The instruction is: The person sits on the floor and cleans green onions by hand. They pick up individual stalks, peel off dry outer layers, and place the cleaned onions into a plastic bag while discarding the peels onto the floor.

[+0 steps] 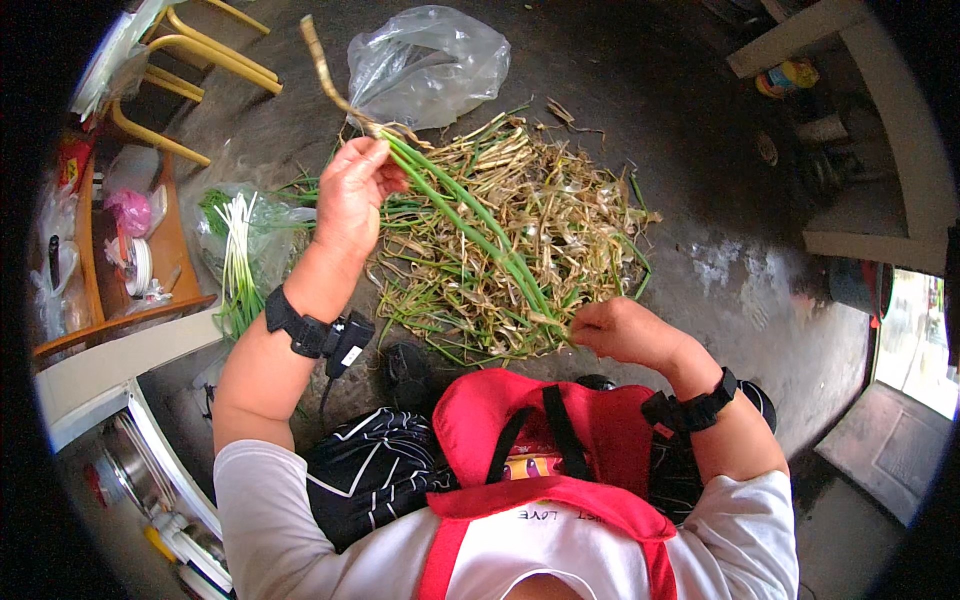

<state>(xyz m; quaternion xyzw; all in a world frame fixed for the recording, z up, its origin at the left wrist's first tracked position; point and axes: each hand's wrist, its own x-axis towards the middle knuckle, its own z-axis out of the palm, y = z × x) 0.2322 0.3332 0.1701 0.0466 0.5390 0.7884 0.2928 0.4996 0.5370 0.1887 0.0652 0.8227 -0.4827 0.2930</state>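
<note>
My left hand (356, 191) grips a green onion (480, 225) near its base, where a dry, brown outer piece sticks up and away. The green leaves slant down to the right, and at their far tips the fingers of my right hand (622, 330) are closed on a withered leaf end. Beneath both hands spreads a heap of onion trimmings (562, 202), dry brown skins mixed with green leaves. Left of my left forearm lies a bunch of cleaned green onions (238, 255) with white stalks, on a clear plastic bag.
A clear plastic bag (427, 64) lies on the dark floor beyond the heap. Yellow metal stool legs (210, 56) stand at upper left, above a wooden shelf (176, 247) with plastic bags and a white roll. A pale frame (877, 112) stands at right.
</note>
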